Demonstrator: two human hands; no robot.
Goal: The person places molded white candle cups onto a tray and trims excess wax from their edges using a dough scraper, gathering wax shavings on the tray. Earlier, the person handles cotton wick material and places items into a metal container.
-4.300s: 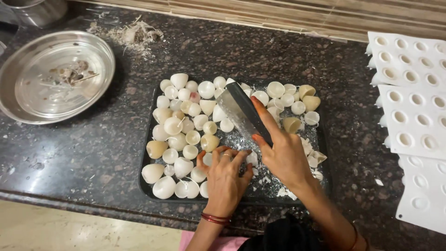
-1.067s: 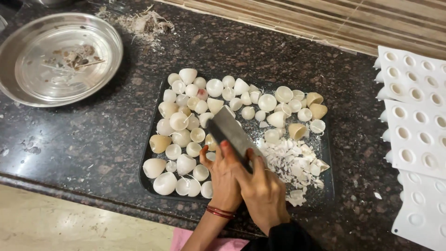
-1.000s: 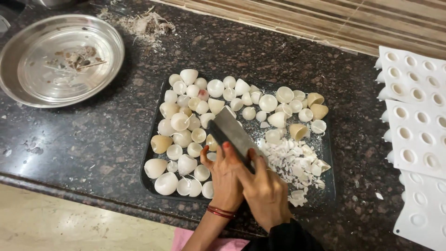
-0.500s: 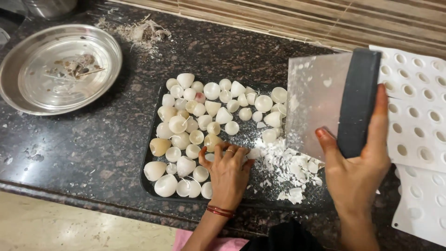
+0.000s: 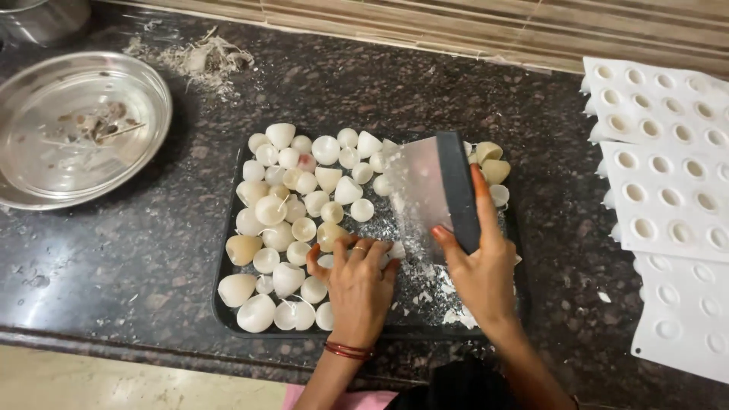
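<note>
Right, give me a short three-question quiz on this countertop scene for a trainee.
1. True or false: the right hand holds the flat scraper over the black tray.
2. Where does the left hand rest?
A. in the round steel plate
B. on the tray beside the pale cone-shaped pieces
C. on the white moulds
3. Fill in: the white moulds with round cavities lie at the ____ side of the tray.

Key: 1 true; 2 B; 3 right.
</note>
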